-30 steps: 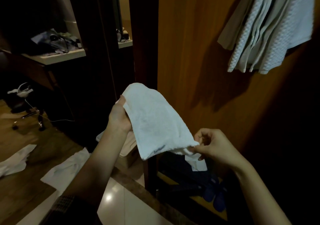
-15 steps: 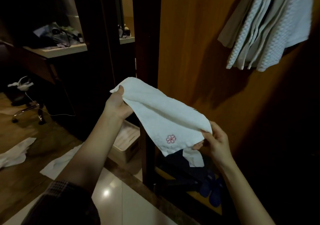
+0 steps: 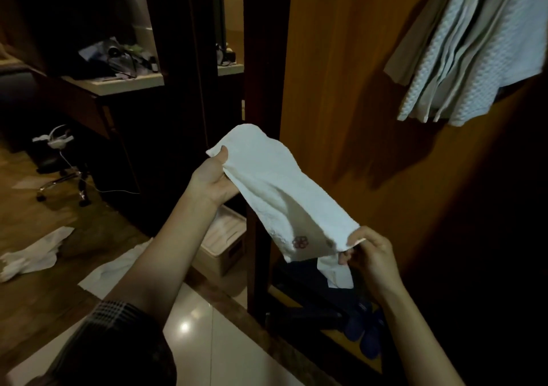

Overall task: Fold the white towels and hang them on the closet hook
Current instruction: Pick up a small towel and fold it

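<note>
The left hand (image 3: 212, 178) pinches the upper end of a white towel (image 3: 275, 190), thumb on top; the right hand (image 3: 369, 255) pinches its lower corner (by a small red emblem). The towel stretches between them before the wooden closet wall (image 3: 341, 89), below the hung towels (image 3: 474, 47).

Dim wooden closet wall (image 3: 341, 95) (glossy floor tiles (image 3: 225, 341))

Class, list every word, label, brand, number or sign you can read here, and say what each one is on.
No readable text anywhere.
White towel, held by the left hand and right hand: a small red flower emblem, no letters.
Its hanging tag: blank or too blurred to read.
</note>
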{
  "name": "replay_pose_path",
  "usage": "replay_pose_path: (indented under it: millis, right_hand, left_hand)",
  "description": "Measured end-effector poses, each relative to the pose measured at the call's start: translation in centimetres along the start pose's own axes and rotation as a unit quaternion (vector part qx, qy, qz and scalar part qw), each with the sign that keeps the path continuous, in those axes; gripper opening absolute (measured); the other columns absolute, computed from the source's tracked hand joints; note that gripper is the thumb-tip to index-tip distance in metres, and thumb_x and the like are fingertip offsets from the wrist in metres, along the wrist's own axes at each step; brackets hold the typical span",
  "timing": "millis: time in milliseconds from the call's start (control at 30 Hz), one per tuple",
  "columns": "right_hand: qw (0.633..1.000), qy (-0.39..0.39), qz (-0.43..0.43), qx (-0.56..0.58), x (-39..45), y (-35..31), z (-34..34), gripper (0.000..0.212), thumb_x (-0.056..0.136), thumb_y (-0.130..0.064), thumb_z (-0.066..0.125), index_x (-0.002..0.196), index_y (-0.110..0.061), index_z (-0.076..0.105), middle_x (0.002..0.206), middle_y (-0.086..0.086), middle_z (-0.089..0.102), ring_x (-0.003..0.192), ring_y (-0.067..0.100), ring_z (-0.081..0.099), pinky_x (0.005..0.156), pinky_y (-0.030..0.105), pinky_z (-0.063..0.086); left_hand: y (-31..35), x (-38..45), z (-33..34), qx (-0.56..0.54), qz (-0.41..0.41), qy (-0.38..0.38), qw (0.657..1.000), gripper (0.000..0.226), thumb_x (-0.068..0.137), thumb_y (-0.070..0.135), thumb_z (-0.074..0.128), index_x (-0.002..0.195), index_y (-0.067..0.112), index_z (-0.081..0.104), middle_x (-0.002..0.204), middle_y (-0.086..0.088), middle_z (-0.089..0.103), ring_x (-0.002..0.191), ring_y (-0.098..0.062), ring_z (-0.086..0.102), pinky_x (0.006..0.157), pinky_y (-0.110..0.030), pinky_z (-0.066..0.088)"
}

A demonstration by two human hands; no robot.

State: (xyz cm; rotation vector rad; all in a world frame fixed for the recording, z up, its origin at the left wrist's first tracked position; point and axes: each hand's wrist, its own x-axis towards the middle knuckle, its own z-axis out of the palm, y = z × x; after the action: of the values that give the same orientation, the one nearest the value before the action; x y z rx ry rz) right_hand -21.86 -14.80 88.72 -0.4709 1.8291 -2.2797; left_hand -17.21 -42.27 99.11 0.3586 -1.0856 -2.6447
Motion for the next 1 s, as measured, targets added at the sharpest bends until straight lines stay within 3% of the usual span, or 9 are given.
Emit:
replay_pose_path:
  millis: [100, 200, 333, 433, 533, 667, 833, 900, 1000]
  right_hand:
    - [0.981, 0.035, 0.079, 0.172, 0.2, 1.5, 1.4, 0.037, 0.088, 0.001, 0.033, 0.094, -0.016, 0.066, 0.077, 0.003, 0.058, 0.066, 0.017, 0.062, 0.057, 0.027, 0.052]
    - [0.897, 0.081, 0.172, 0.400, -0.2, 3.5, 3.4, 0.042, 0.087, -0.023, 0.048, 0.129, -0.019, 0.046, 0.112, 0.010, 0.056, 0.112, 0.026, 0.056, 0.080, 0.044, 0.050]
    - [0.854, 0.013, 0.267, 0.446, -1.3, 4.1, 7.2, 0.075, 0.072, -0.051, 0.064, 0.135, -0.016, 0.041, 0.134, 0.021, 0.050, 0.121, 0.036, 0.051, 0.094, 0.060, 0.041]
    - [0.850, -0.027, 0.277, 0.448, -1.3, 3.3, 8.8, 0.080, 0.071, -0.051, 0.069, 0.140, -0.019, 0.043, 0.132, 0.023, 0.053, 0.122, 0.035, 0.053, 0.100, 0.060, 0.038]
    - [0.848, -0.037, 0.342, 0.404, -1.0, 2.0, 9.2, 0.086, 0.063, -0.044, 0.077, 0.137, -0.018, 0.041, 0.124, 0.027, 0.058, 0.111, 0.037, 0.061, 0.090, 0.056, 0.048]
    - [0.848, -0.058, 0.414, 0.327, -2.1, 1.6, 9.6, 0.058, 0.064, -0.038, 0.077, 0.107, -0.006, 0.055, 0.111, 0.024, 0.066, 0.097, 0.033, 0.068, 0.082, 0.049, 0.055]
    - [0.844, -0.020, 0.357, 0.400, -3.4, 1.4, 11.2, 0.025, 0.070, -0.008, 0.068, 0.094, -0.003, 0.063, 0.076, 0.011, 0.070, 0.061, 0.017, 0.069, 0.066, 0.036, 0.060]
    - [0.872, -0.024, 0.261, 0.414, -3.9, 1.1, 10.8, 0.021, 0.072, -0.005, 0.063, 0.093, -0.002, 0.064, 0.068, 0.008, 0.067, 0.056, 0.012, 0.066, 0.061, 0.030, 0.059]
    - [0.904, -0.040, 0.065, 0.421, -4.0, 0.1, 8.8, 0.024, 0.078, -0.011, 0.065, 0.101, -0.009, 0.067, 0.079, 0.003, 0.069, 0.056, 0.007, 0.061, 0.063, 0.023, 0.055]
  left_hand:
    - [-0.8, -1.0, 1.8, -0.060, 0.013, 0.001, 0.998, 0.032, 0.101, 0.028, 0.039, 0.103, 0.003, 0.057, 0.096, -0.018, 0.071, 0.077, -0.030, 0.070, 0.058, -0.043, 0.056]
    - [-1.9, -1.3, 3.5, -0.099, 0.025, 0.018, 0.995, 0.037, 0.100, 0.035, 0.037, 0.107, 0.002, 0.053, 0.100, -0.017, 0.064, 0.084, -0.029, 0.065, 0.057, -0.042, 0.054]
    - [-2.4, -1.6, 4.9, -0.141, 0.017, -0.003, 0.990, 0.038, 0.099, 0.036, 0.040, 0.102, 0.001, 0.055, 0.096, -0.018, 0.064, 0.083, -0.030, 0.064, 0.059, -0.042, 0.054]
    - [-2.2, -1.7, 4.6, -0.150, 0.034, -0.012, 0.988, 0.036, 0.098, 0.036, 0.041, 0.101, 0.003, 0.056, 0.098, -0.018, 0.064, 0.088, -0.031, 0.063, 0.070, -0.045, 0.053]
    - [-1.9, -1.9, 3.9, -0.137, 0.056, -0.012, 0.989, 0.040, 0.100, 0.039, 0.037, 0.106, 0.005, 0.055, 0.099, -0.017, 0.066, 0.090, -0.031, 0.064, 0.070, -0.045, 0.053]
    - [-1.9, -2.8, 3.6, -0.134, 0.040, 0.003, 0.990, 0.044, 0.099, 0.044, 0.036, 0.094, 0.006, 0.057, 0.070, -0.015, 0.072, 0.062, -0.028, 0.071, 0.047, -0.038, 0.056]
    - [-1.9, -3.2, 2.7, -0.138, 0.051, 0.038, 0.988, 0.041, 0.099, 0.043, 0.038, 0.094, 0.008, 0.059, 0.072, -0.011, 0.072, 0.068, -0.025, 0.068, 0.051, -0.039, 0.054]
    - [-1.6, -3.4, 2.5, -0.143, 0.063, 0.045, 0.987, 0.040, 0.100, 0.040, 0.036, 0.092, 0.007, 0.057, 0.074, -0.012, 0.071, 0.067, -0.025, 0.069, 0.052, -0.039, 0.054]
    - [-1.0, -3.3, 2.1, -0.158, 0.084, 0.077, 0.981, 0.033, 0.101, 0.036, 0.036, 0.092, 0.010, 0.055, 0.081, -0.010, 0.068, 0.069, -0.023, 0.066, 0.053, -0.037, 0.054]
